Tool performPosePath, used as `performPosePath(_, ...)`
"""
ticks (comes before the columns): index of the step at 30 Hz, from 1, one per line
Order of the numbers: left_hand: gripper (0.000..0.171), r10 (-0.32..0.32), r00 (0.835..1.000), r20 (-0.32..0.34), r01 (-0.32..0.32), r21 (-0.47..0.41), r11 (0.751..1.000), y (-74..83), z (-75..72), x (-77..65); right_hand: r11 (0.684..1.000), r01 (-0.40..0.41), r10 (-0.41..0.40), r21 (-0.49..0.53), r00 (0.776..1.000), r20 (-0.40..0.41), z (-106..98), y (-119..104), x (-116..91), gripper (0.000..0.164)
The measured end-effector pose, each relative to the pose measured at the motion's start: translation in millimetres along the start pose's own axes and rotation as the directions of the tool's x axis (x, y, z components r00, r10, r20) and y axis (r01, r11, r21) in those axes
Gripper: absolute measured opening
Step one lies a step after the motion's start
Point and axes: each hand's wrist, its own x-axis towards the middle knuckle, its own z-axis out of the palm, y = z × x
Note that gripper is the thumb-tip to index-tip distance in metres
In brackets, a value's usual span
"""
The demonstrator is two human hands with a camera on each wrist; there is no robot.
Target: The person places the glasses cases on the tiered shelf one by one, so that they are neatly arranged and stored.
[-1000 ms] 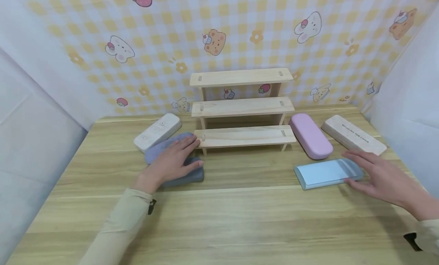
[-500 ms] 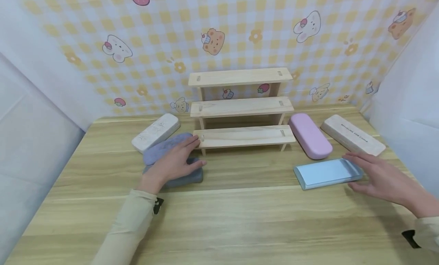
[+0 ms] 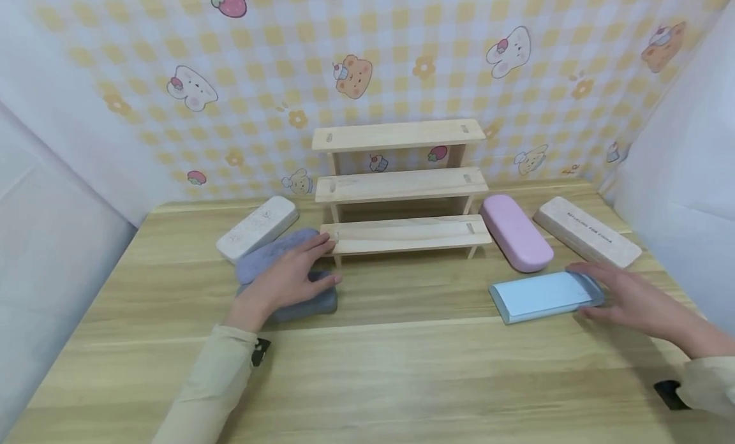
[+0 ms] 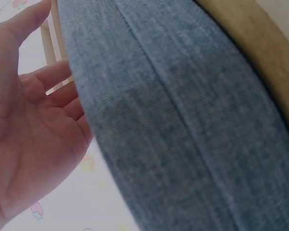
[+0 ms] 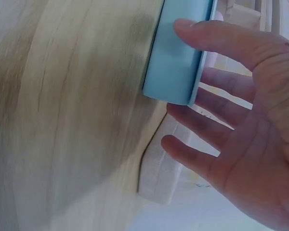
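My right hand [image 3: 637, 303] is at the right end of a light blue glasses case [image 3: 545, 295], thumb on its near side and fingers across its far edge. In the right wrist view the thumb lies against the blue case [image 5: 176, 62]. My left hand [image 3: 287, 279] reaches over a dark blue-grey fabric case [image 3: 310, 307] and a purple case [image 3: 258, 259], fingers extended and thumb spread. Its fingertips overlap the left end of the lowest step of a wooden three-step stand [image 3: 408, 235]. The fabric case [image 4: 159, 106] fills much of the left wrist view, palm beside it.
A white case [image 3: 258, 227] lies at the back left, beside the purple one. Right of the stand lie a pink case [image 3: 517, 233] and an off-white case with lettering [image 3: 588, 231]. A yellow checked cloth [image 3: 252, 67] hangs behind the wooden table [image 3: 402, 380].
My right hand's thumb and fingers have closed in on the end of the light blue glasses case. The left hand stays nearly in place, and the head view has shifted slightly.
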Motion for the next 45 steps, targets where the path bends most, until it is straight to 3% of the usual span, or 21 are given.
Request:
performPosePath(4, 0.07, 0.01, 1.0, -0.005, -0.01, 0.006, 1.0, -0.7, 1.3, -2.9, 0.999, 0.002, -0.002, 0.036, 1.0, -0.007, 4.4, 3.3, 2.6, 0.071)
performPosePath(10, 0.07, 0.004, 1.0, -0.009, -0.004, 0.001, 1.0, -2.6, 0.7, -9.7, 0.997, -0.043, 0.038, 0.07, 0.997, 0.065, 11.4, 2.0, 5.1, 0.073)
performPosePath(27, 0.077, -0.017, 1.0, 0.015, 0.017, 0.017, 1.0, -0.2, -1.1, -12.9, 0.999, -0.036, 0.033, 0.03, 0.997, 0.065, 8.6, -2.1, 10.3, 0.072)
performPosePath(36, 0.081, -0.058, 0.996, 0.073, 0.06, -0.025, 0.998, 3.2, 0.9, -12.8, 1.0, 0.028, -0.029, -0.008, 0.999, -0.023, 4.5, 10.2, -5.5, 0.074)
performPosePath(45, 0.088, -0.066, 0.993, 0.094, 0.07, -0.045, 0.997, 6.3, 1.4, -6.5, 0.998, -0.043, 0.044, -0.053, 0.999, 0.015, -9.7, 14.4, -15.4, 0.076)
